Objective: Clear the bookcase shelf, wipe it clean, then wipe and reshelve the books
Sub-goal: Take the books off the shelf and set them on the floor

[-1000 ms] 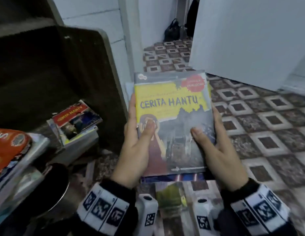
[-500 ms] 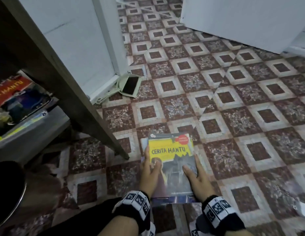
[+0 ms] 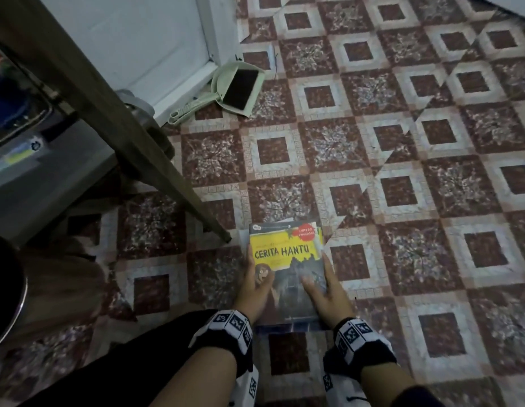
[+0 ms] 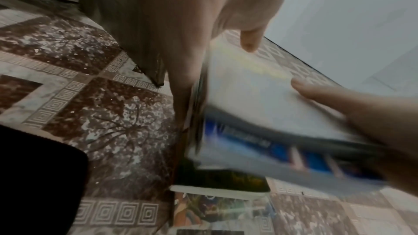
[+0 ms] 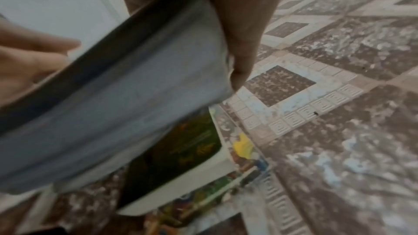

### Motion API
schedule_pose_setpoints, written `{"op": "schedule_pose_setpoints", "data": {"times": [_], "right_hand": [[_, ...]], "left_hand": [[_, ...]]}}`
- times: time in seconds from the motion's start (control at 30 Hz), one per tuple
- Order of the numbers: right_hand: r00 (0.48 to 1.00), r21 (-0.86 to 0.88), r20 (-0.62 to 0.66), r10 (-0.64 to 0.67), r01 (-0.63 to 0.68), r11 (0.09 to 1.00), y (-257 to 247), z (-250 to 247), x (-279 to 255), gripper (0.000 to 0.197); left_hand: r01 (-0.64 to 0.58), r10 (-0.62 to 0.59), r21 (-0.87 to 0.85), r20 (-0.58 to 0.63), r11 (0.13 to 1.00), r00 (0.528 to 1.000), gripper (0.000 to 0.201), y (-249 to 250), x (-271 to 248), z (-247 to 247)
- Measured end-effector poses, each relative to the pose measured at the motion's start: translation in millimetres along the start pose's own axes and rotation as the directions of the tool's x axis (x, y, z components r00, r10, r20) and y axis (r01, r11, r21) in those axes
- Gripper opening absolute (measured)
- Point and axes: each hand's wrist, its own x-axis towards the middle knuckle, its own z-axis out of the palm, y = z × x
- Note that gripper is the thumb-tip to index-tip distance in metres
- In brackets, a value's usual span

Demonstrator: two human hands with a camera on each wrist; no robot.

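Book: "CERITA HANTU" book [image 3: 286,259], cover up, low over the patterned floor [image 3: 431,177], top of a small handful with a blue-edged book [image 4: 282,151] beneath.
Left hand: left hand [image 3: 255,286] at the book's 8 o'clock edge, thumb curled onto the cover, fingers under.
Right hand: right hand [image 3: 328,292] at 4 o'clock, thumb on the cover, fingers along the side edge, gripping.
Below: dark green book [image 5: 181,151] lying on the floor.
Bookcase: bookcase side panel [image 3: 114,124] at 10 o'clock.
Dustpan: dustpan [image 3: 237,89] at 12 o'clock, well apart.
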Motion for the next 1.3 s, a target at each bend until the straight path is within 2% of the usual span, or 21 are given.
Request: {"op": "schedule_pose_setpoints", "data": {"times": [0.1, 0.17, 0.23, 0.33, 0.47, 0.57, 0.7, 0.77, 0.83, 0.9, 0.93, 1.0, 1.07, 1.17, 1.23, 1.3], "right_hand": [[0.998, -0.124, 0.053, 0.046, -0.039, 0.992, 14.5, 3.1, 10.2, 0.085], [0.997, -0.141, 0.007, 0.071, -0.069, 0.988, 19.0, 4.4, 13.4, 0.090], [0.992, -0.090, -0.077, 0.099, -0.106, 0.990, 19.1, 4.1, 14.1, 0.093], [0.990, -0.089, -0.108, 0.094, -0.104, 0.991, 19.4, 3.8, 11.2, 0.087], [0.975, -0.113, -0.218, 0.050, -0.076, 0.991, 1.8, 9.6, -0.1, 0.073], [0.978, -0.069, -0.178, -0.108, 0.097, 0.993, -33.6, 17.1, -15.8, 0.063], [0.951, 0.014, 0.029, -0.309, 0.309, 0.951, -118.1, 39.4, -43.7, 0.048], [0.904, 0.083, 0.095, -0.417, 0.410, 0.908, -164.0, 50.9, -52.9, 0.038], [0.819, 0.138, 0.157, -0.552, 0.536, 0.833, -212.9, 65.8, -61.4, 0.035], [0.730, 0.167, 0.197, -0.655, 0.633, 0.756, -257.3, 81.6, -65.1, 0.046], [0.694, 0.177, 0.215, -0.687, 0.663, 0.727, -279.3, 89.4, -66.8, 0.047], [0.651, 0.233, 0.237, -0.722, 0.683, 0.692, -323.3, 104.5, -64.2, 0.037], [0.642, 0.314, 0.275, -0.716, 0.644, 0.698, -363.9, 118.1, -57.0, 0.031], [0.670, 0.369, 0.329, -0.666, 0.558, 0.743, -413.3, 140.3, -39.9, 0.029], [0.688, 0.365, 0.340, -0.641, 0.532, 0.764, -434.5, 156.1, -23.1, 0.027], [0.719, 0.322, 0.342, -0.605, 0.515, 0.794, -443.8, 172.2, -5.8, 0.028]], "left_hand": [[0.098, -0.100, 0.024, 0.116, 0.995, 0.988, 0.077, -4.2, 1.3, 1.7], [0.123, -0.126, 0.032, 0.167, 0.992, 0.978, 0.081, -0.3, 0.5, 2.9], [0.109, -0.119, 0.065, 0.169, 0.992, 0.978, 0.081, 5.1, 0.2, 3.7], [0.129, -0.135, 0.050, 0.141, 0.990, 0.981, 0.083, 7.3, 1.3, 3.3], [0.152, -0.152, 0.018, -0.014, 0.988, 0.988, 0.085, 17.3, 1.7, -5.8], [0.174, -0.172, 0.010, -0.096, 0.985, 0.980, 0.080, 38.0, -9.4, -22.4], [0.198, -0.198, -0.015, -0.149, 0.980, 0.969, 0.073, 74.2, -44.3, -74.6], [0.168, -0.168, -0.018, -0.200, 0.986, 0.965, 0.065, 89.3, -65.1, -107.1], [0.101, -0.107, -0.036, -0.263, 0.994, 0.959, 0.060, 99.1, -89.6, -143.8], [0.057, -0.048, 0.011, -0.386, 0.998, 0.921, 0.033, 112.0, -119.8, -179.3], [0.034, -0.004, 0.054, -0.478, 0.998, 0.878, 0.024, 121.3, -139.1, -196.8], [-0.083, 0.100, 0.057, -0.659, 0.995, 0.745, 0.026, 140.9, -165.7, -233.8], [-0.292, 0.186, -0.020, -0.731, 0.956, 0.657, 0.025, 164.7, -181.8, -266.4], [-0.510, 0.280, -0.089, -0.749, 0.856, 0.600, 0.020, 195.6, -176.3, -307.0], [-0.588, 0.320, -0.124, -0.741, 0.799, 0.591, 0.024, 206.1, -160.6, -326.7], [-0.581, 0.321, -0.104, -0.749, 0.807, 0.580, 0.036, 207.0, -137.5, -336.9]]}}
